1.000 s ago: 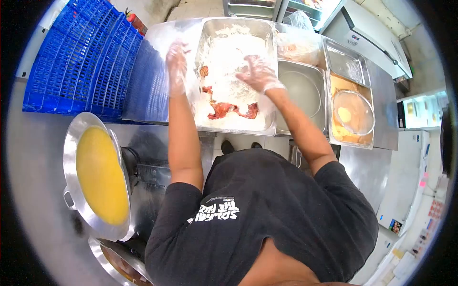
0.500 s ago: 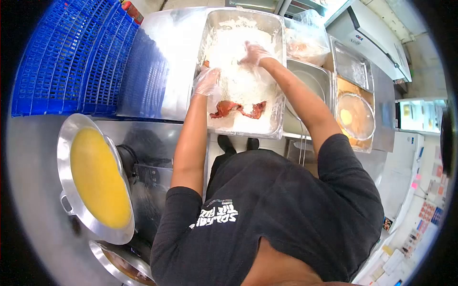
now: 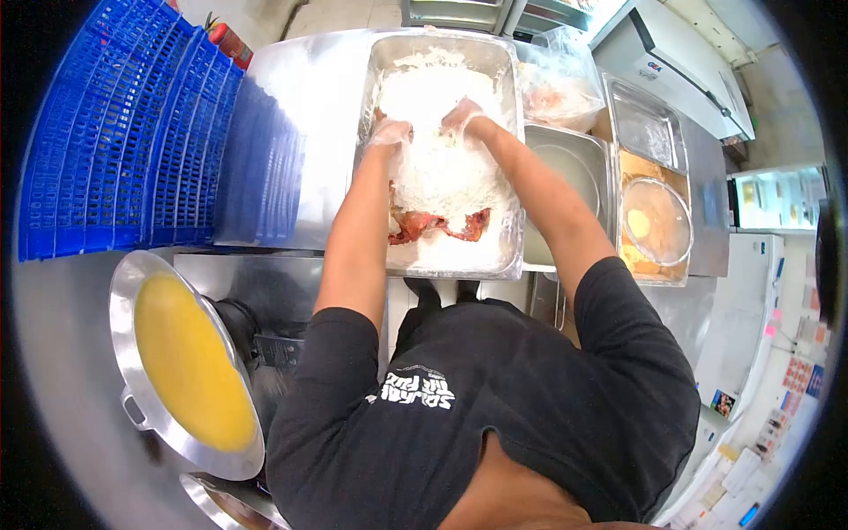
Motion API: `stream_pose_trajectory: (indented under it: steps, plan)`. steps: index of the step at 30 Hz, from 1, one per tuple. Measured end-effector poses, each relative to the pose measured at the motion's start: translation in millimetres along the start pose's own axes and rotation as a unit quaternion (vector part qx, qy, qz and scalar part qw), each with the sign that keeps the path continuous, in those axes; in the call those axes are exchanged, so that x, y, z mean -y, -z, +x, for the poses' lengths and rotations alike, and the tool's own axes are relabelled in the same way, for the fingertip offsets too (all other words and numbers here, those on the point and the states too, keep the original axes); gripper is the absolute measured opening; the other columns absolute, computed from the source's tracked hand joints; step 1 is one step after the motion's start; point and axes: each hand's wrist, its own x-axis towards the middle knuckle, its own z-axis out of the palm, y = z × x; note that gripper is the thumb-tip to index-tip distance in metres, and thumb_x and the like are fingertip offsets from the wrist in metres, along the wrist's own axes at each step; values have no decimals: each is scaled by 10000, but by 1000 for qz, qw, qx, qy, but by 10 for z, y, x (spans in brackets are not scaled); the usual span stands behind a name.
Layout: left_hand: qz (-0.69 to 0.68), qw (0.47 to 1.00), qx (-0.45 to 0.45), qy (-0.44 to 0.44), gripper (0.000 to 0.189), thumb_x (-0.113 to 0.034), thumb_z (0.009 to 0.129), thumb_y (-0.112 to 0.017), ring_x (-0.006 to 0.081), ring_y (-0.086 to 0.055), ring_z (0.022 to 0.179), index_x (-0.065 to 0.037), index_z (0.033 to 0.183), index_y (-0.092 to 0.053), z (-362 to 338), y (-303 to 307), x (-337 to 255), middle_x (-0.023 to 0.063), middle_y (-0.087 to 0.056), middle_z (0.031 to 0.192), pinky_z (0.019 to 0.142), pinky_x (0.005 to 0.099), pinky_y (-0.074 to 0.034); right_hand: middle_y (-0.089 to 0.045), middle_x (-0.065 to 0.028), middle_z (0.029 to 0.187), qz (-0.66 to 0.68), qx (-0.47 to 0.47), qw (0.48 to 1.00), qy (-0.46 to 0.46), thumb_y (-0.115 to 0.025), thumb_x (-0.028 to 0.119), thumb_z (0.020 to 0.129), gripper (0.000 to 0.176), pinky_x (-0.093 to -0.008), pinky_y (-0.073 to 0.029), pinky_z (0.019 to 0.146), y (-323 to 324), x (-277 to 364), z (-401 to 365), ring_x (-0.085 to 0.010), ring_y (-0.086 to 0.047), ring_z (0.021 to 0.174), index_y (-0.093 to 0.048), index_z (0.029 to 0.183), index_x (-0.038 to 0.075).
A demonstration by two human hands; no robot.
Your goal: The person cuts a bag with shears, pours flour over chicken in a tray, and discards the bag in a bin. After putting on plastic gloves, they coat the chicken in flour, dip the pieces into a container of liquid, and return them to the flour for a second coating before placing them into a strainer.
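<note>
One long stainless-steel worktop [image 3: 309, 75] crosses the room, with pale floor tiles [image 3: 343, 16] visible beyond it. We record a mirror-like finish at its left side, where it reflects a tall blue slatted plastic crate [image 3: 124, 141]. A white box-shaped freezer [image 3: 685, 84] stands past the far right corner.

Left of the wearer, below worktop level in view, we find a wide, round metal pan of yellow liquid [image 3: 190, 362], one loop handle showing.

At the centre of the worktop sits a deep rectangular steel pan [image 3: 455, 268] holding loose white flour [image 3: 437, 93]. Just to its right we note a steel pan of cloudy liquid [image 3: 565, 132] and, behind that, a clear plastic bag of pale pink contents [image 3: 556, 88].

Both hands are inside the flour pan, in thin transparent gloves. The left hand [image 3: 389, 134], by the left wall, has its fingers curled into the flour; the right hand [image 3: 461, 118], near the middle, has its fingers bent downward. We cannot tell whether either grips anything.

A reddish, uneven strip of meat [image 3: 424, 225] lies on the flour at the near end, its left part close beside the left forearm.
</note>
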Motion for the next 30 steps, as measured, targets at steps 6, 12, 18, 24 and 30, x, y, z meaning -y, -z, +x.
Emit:
stream_pose_trajectory:
  steps: [6,12,18,24,30]
  plan:
    - [272,951,142,-47,421,-225,890,-503,160,-473,1160,-34,1265,-494,27,282,-13,65,-520,1273,974,282,-353,-653,-176,863,245,100,951,-161,-688,346,712,462,-375,-468,722,880,115,-340,-227,-601,752,-644,958,-43]
    - [348,904,246,-22,493,-337,894,-511,172,-428,1215,-43,1288,-475,-99,233,377,76,-476,1321,995,282,-336,-584,-208,1109,62,233,968,-69,-771,336,589,822,-371,-479,818,769,434,-929,-297,-582,967,-444,1249,-29]
    - [468,860,202,-18,440,-368,864,-526,202,-494,1148,-116,1224,-545,-561,20,333,82,-549,1238,957,305,-387,-551,-239,1138,40,200,976,-75,-821,207,484,1032,-362,-475,856,553,717,-1030,-320,-570,1010,-293,1342,-12]
    - [449,880,141,-63,380,-339,857,-544,213,-520,1107,-104,1152,-588,-704,-115,355,80,-572,1209,947,310,-396,-616,-216,995,26,148,985,-85,-775,241,555,800,-358,-492,789,397,722,-1126,-319,-605,940,-437,1235,-11]
    - [604,708,108,-349,324,-310,850,-561,223,-546,1066,-92,1079,-631,-647,276,61,77,-594,1180,937,316,-405,-649,-209,796,76,53,991,-95,-733,326,619,458,-368,-504,704,817,561,-983,-316,-640,799,-641,872,-45]
